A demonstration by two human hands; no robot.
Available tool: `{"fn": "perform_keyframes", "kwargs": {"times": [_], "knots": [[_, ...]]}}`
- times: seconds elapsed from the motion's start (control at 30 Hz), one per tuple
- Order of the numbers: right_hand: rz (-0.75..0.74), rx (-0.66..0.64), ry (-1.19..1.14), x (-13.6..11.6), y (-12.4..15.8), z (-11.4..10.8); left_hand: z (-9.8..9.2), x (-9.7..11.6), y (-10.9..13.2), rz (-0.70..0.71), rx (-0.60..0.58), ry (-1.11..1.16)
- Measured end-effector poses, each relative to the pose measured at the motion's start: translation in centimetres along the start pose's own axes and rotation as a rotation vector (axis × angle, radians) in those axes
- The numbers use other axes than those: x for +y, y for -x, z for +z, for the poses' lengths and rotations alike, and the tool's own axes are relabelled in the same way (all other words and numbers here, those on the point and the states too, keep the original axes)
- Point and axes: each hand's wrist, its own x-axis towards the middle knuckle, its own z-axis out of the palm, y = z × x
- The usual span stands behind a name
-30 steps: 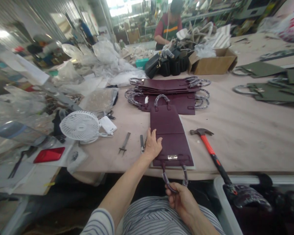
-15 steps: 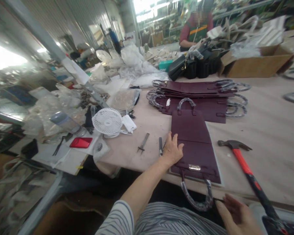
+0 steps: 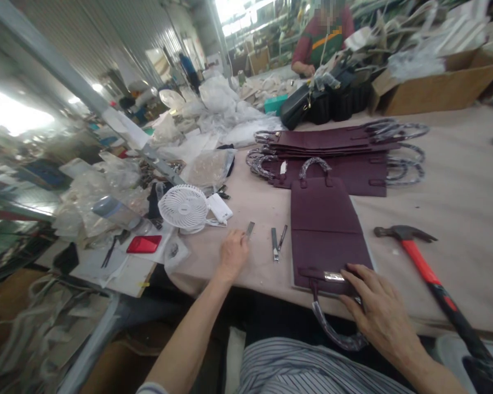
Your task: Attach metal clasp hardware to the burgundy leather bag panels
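A dark burgundy bag panel (image 3: 324, 219) lies flat near the table's front edge. It has a shiny metal plate (image 3: 334, 277) low down. One plastic-wrapped handle sits at its far end, and another handle (image 3: 337, 331) hangs over the near edge. My right hand (image 3: 378, 306) rests on the panel's lower right corner, fingers apart, fingertips beside the plate; it hides that handle's right base. To the left, my left hand (image 3: 235, 253) has its fingers curled round a small metal caliper-like tool (image 3: 250, 229), whose upper end sticks out. A nail clipper (image 3: 275, 244) and a thin dark tool (image 3: 283, 238) lie between.
A red-and-black claw hammer (image 3: 419, 260) lies right of the panel. Behind are stacked burgundy panels (image 3: 332, 142), black bags (image 3: 308, 106) and a cardboard box (image 3: 439, 90). Leftward stand a white fan (image 3: 183, 208) and a red phone (image 3: 144, 244). A co-worker (image 3: 322, 41) is across the table.
My left hand has moved left from the panel's edge onto the caliper-like tool. My right hand has come up from below the table edge onto the panel's corner. The view has shifted slightly.
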Motion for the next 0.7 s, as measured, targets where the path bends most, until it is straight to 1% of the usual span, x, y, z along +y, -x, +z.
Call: {"fn": "perform_keyframes", "kwargs": {"times": [0.07, 0.17, 0.23, 0.33, 0.5, 0.6, 0.7], "knots": [[0.007, 0.0, -0.012, -0.1, 0.1, 0.0, -0.4, -1.8, -0.1, -0.087, -0.044, -0.055], [0.038, -0.011, -0.037, 0.0, 0.2, 0.2, -0.3, -2.9, -0.4, -0.131, -0.122, -0.082], [0.068, -0.032, -0.047, -0.1, 0.2, 0.1, 0.2, -2.8, -0.9, -0.14, -0.162, -0.087], [0.094, -0.084, -0.043, -0.3, -0.1, -0.3, 0.7, -2.1, -2.0, -0.152, -0.204, -0.085], [0.103, -0.143, -0.002, -0.8, -1.1, -1.1, 0.7, -1.1, -4.0, -0.153, -0.264, -0.045], [0.104, -0.142, 0.032, -1.1, -1.4, -1.3, 0.4, -1.1, -4.6, -0.165, -0.292, 0.026], [0.081, -0.141, 0.059, -1.6, -1.7, -1.7, 0.1, -1.4, -4.3, -0.19, -0.316, 0.164]]}}
